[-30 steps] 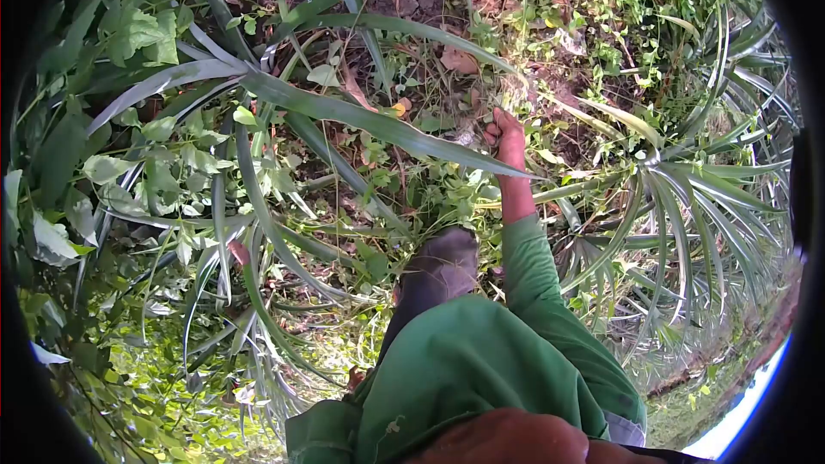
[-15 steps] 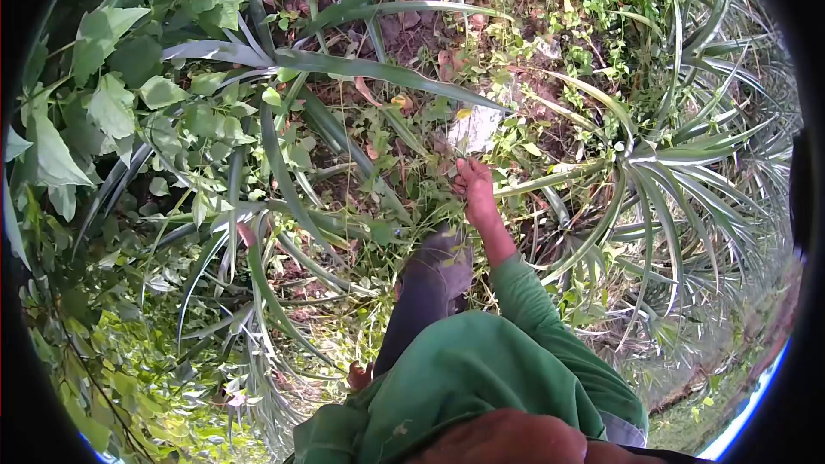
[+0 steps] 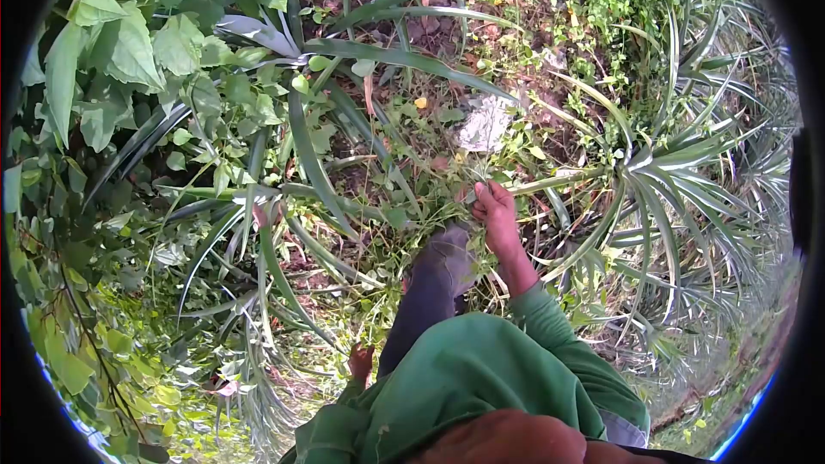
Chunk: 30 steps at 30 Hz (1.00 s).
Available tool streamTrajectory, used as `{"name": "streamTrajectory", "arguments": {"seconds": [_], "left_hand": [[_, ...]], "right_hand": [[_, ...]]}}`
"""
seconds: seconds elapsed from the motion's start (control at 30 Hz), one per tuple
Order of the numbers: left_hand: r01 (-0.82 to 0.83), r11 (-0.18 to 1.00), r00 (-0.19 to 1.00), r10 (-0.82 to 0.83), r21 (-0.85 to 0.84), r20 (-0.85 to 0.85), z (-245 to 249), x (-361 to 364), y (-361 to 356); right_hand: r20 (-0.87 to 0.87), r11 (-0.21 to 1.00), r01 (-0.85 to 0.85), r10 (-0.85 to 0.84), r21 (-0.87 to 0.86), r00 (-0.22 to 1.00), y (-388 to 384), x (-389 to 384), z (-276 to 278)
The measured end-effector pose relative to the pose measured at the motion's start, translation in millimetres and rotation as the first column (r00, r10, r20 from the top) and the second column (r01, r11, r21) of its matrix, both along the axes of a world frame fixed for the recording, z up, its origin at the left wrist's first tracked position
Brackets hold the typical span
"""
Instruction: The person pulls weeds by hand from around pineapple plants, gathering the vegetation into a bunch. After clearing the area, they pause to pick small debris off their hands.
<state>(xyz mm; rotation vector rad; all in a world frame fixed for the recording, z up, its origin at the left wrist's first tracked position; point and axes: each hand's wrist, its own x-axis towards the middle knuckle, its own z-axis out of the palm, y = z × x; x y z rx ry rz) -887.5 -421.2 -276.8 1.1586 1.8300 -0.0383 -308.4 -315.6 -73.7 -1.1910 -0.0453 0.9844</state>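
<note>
Weeds: thin green strands (image 3: 467,195) at the fingertips of the right hand (image 3: 496,209), low over the ground, just above the trouser leg (image 3: 421,292) in view
Weed axis: fine strands crossing at several angles, no single long axis readable
Right grip: fingers curled in, thumb against the index side; cannot tell if strands are pinched
Right hand direction: knuckles up-frame, wrist running down into the green sleeve (image 3: 571,344)
Pale patch (image 3: 484,125): on the ground just up-frame of the right hand, stone or litter, cannot tell
Right spiky plant (image 3: 636,163): near the right hand, one long leaf (image 3: 563,180) roughly level, tip toward that hand
Upper-left spiky plant (image 3: 296,58): long leaf (image 3: 412,62) slants down-right, tip just above the pale patch
Left hand (image 3: 361,361): low beside the trouser leg, well apart from the right; small and shaded, grip cannot tell
Broad-leaved greenery (image 3: 120,43): fills the left edge
</note>
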Motion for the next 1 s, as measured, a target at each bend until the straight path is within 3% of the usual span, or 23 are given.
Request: {"name": "streamTrajectory", "arguments": {"seconds": [0.03, 0.1, 0.13, 0.2, 0.27, 0.4, 0.47, 0.57, 0.7, 0.77, 0.8, 0.87, 0.9, 0.97, 1.0], "left_hand": [[-0.138, 0.99, 0.971, 0.143, -0.04, 0.19, 8.2, 12.5, 2.5], [0.141, 0.99, 0.989, -0.141, 0.019, 0.042, 12.5, 39.8, 22.8], [0.095, 0.995, 0.988, -0.091, -0.027, 0.125, 5.3, 47.0, 31.8], [-0.015, 0.998, 0.948, 0.033, -0.059, 0.316, 37.6, 96.1, 59.4], [0.082, 0.997, 0.909, -0.073, -0.005, 0.41, 74.0, 149.0, 89.0], [0.078, 0.996, 0.72, -0.081, 0.036, 0.69, 110.6, 258.7, 137.5], [0.096, 0.994, 0.66, -0.102, 0.051, 0.744, 137.0, 322.7, 160.3], [0.069, 0.995, 0.541, 0.02, -0.069, 0.841, 132.2, 407.8, 197.9], [0.02, 0.971, 0.481, 0.199, -0.238, 0.854, 134.8, 505.4, 240.1], [0.018, 0.933, 0.284, 0.34, -0.36, 0.896, 130.1, 533.7, 250.4], [0.018, 0.932, 0.285, 0.342, -0.362, 0.895, 113.5, 538.2, 254.9], [0.068, 0.813, 0.137, 0.566, -0.578, 0.813, 74.6, 541.6, 261.3], [0.07, 0.815, 0.136, 0.564, -0.576, 0.815, 80.0, 543.9, 260.0], [-0.13, 0.821, 0.156, 0.571, -0.557, 0.806, 95.0, 541.9, 253.6], [-0.132, 0.821, 0.159, 0.57, -0.555, 0.806, 98.7, 537.8, 252.3]], "right_hand": [[0.004, 1.0, -0.003, 0.004, -0.004, 1.0, -4.8, -9.4, -0.9], [0.038, 0.994, 0.054, -0.05, -0.098, 0.998, -12.7, -19.6, -12.7], [0.082, 0.995, 0.082, -0.077, -0.061, 0.994, -13.7, -15.2, -20.0], [0.11, 0.996, 0.047, -0.038, -0.077, 0.993, -9.7, -10.4, -2.0], [0.122, 0.995, 0.028, -0.016, -0.091, 0.992, -10.3, -11.5, -3.6], [0.088, 0.998, 0.048, -0.044, -0.051, 0.995, -12.4, -22.6, -20.4], [0.09, 0.996, 0.059, -0.053, -0.07, 0.995, -11.8, -24.7, -19.4], [0.084, 0.996, 0.039, -0.032, -0.077, 0.996, -9.1, -29.2, -19.8], [0.127, 0.995, -0.004, 0.017, -0.103, 0.992, -11.8, -33.6, -22.6], [0.142, 0.994, -0.004, 0.019, -0.106, 0.99, -11.8, -34.6, -19.7], [0.141, 0.994, -0.005, 0.02, -0.108, 0.99, -11.2, -35.1, -18.3], [0.121, 0.994, -0.014, 0.028, -0.113, 0.992, -8.0, -36.5, -15.1], [0.123, 0.994, -0.014, 0.027, -0.11, 0.992, -6.5, -37.2, -14.2], [0.161, 0.989, -0.038, 0.061, -0.141, 0.985, -6.7, -42.5, -14.3], [0.203, 0.989, -0.063, 0.091, -0.136, 0.975, -8.9, -45.2, -16.9]]}}
